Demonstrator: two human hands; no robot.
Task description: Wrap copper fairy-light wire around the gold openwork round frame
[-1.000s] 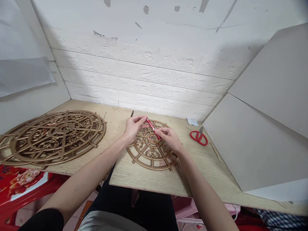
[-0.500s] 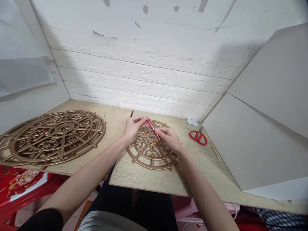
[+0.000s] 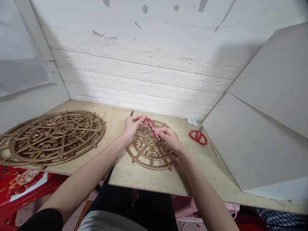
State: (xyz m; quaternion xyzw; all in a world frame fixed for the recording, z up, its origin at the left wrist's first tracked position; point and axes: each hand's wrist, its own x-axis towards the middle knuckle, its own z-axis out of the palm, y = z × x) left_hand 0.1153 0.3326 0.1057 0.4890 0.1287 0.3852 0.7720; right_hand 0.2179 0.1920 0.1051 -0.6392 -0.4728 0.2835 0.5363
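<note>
A small round gold lattice panel (image 3: pixel 149 156) lies flat on the wooden table (image 3: pixel 156 178) in front of me. Over its far half I hold a short red stick-like piece (image 3: pixel 152 127). My left hand (image 3: pixel 133 126) pinches its upper end with fingertips closed. My right hand (image 3: pixel 169 138) pinches its lower end, fingers curled. Both wrists rest above the panel.
A stack of larger gold lattice rounds (image 3: pixel 49 137) lies on the left of the table. Red scissors (image 3: pixel 198 136) and a thin stick (image 3: pixel 214 151) lie to the right, beside leaning grey boards (image 3: pixel 259 138). A red stool (image 3: pixel 16 189) stands at lower left. A white brick-pattern wall is behind.
</note>
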